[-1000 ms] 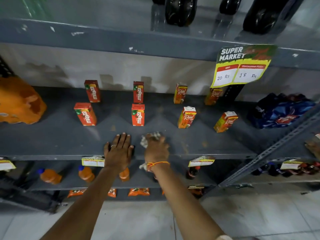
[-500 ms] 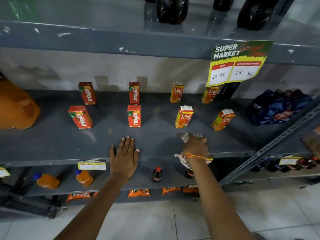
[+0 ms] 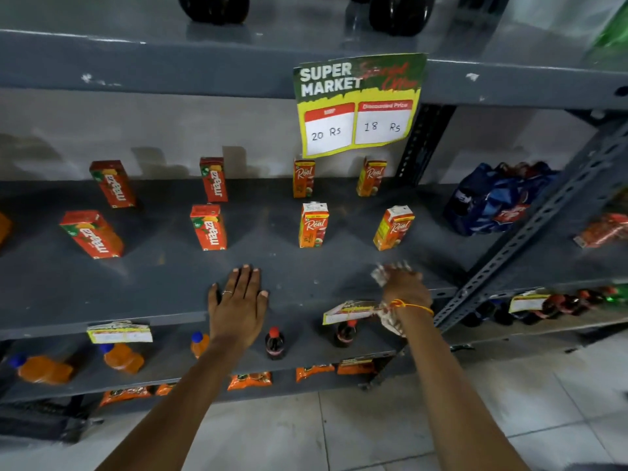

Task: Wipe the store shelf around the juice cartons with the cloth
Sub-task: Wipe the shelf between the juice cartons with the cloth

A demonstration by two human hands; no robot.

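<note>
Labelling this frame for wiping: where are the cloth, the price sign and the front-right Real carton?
cloth (image 3: pixel 381 274): head view, bunched edge.
price sign (image 3: pixel 356 107): head view, centre.
front-right Real carton (image 3: pixel 394 229): head view, front face.

L hand (image 3: pixel 238 300) flat, palm down, fingers spread, ring on one finger. R hand (image 3: pixel 404 287) curled in a closed grip, orange thread at wrist. Both arms extended fwd.

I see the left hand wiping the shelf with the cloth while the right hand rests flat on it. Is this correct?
Not quite: the hands are swapped. The head view shows the right hand wiping the shelf with the cloth, while the left hand rests flat on it.
</note>
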